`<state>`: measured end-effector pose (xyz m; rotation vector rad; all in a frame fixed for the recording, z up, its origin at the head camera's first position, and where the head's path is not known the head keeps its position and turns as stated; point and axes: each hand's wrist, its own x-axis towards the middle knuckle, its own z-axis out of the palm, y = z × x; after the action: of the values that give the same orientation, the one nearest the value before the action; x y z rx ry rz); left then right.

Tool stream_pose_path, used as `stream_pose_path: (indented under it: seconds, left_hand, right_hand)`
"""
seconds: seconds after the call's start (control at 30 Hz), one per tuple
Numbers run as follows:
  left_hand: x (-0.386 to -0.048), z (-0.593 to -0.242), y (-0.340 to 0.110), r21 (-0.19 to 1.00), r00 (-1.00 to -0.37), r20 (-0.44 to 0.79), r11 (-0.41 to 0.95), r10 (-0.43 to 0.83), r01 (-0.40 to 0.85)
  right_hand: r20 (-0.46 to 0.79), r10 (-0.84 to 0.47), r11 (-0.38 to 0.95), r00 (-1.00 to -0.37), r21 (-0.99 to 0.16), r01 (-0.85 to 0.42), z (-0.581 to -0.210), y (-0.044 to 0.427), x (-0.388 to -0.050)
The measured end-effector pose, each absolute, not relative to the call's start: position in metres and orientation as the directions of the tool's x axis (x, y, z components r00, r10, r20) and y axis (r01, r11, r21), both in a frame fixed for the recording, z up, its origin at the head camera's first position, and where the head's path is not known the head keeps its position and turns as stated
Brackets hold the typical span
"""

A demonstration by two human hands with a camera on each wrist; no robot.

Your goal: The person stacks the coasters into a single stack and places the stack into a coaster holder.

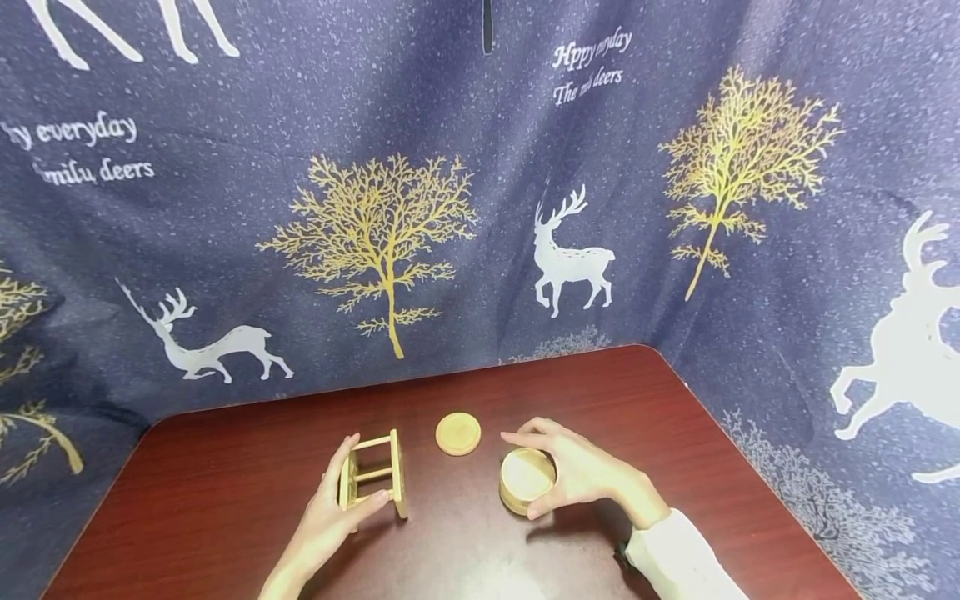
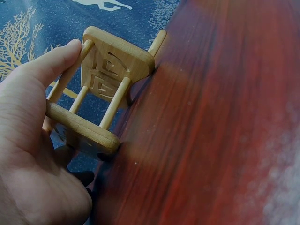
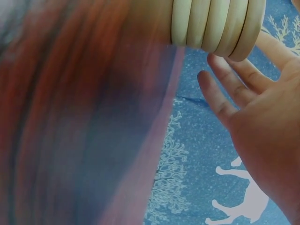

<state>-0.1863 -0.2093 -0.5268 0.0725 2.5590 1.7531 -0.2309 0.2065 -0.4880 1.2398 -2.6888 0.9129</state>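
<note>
The left hand (image 1: 326, 512) grasps a pale wooden rack (image 1: 400, 477) — two end boards joined by rods — left of the loose round disc (image 1: 458, 433); the right hand (image 1: 577, 473), right of that disc and nearer the person, has thumb and fingers on either side of a stack of similar discs (image 1: 525, 479) — whether it grips them, I cannot tell; the loose disc lies flat on the reddish table (image 1: 442, 542).

gap btwn rack (image 1: 400, 477) & stack (image 1: 528, 473) | disc (image 1: 458, 434) blks far end

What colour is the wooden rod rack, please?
The wooden rod rack is light tan, clearest in the left wrist view.
</note>
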Motion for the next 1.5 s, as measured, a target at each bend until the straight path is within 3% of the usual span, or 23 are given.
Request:
stream_pose_path:
  seconds: [0.37, 0.83, 1.2, 1.5]
  left_hand:
    - [-0.186, -0.528, -0.209, 0.937, -0.998, -0.024, 0.348, 0.060, -0.001]
    - [-0.189, -0.526, -0.210, 0.927, -0.998, -0.019, 0.376, 0.060, 0.005]
    - [-0.187, -0.528, -0.211, 0.938, -0.998, -0.032, 0.346, 0.058, -0.010]
    - [-0.187, -0.529, -0.211, 0.935, -0.998, -0.034, 0.354, 0.055, -0.012]
  right_hand:
    - [0.195, -0.643, 0.587, -0.741, -0.497, -0.640, -0.484, 0.194, -0.226]
    - [0.200, -0.641, 0.624, -0.741, -0.426, -0.655, -0.475, 0.173, -0.232]
    - [0.284, -0.675, 0.592, -0.681, -0.343, -0.729, -0.469, 0.147, -0.235]
    - [0.207, -0.663, 0.620, -0.719, -0.385, -0.683, -0.465, 0.128, -0.237]
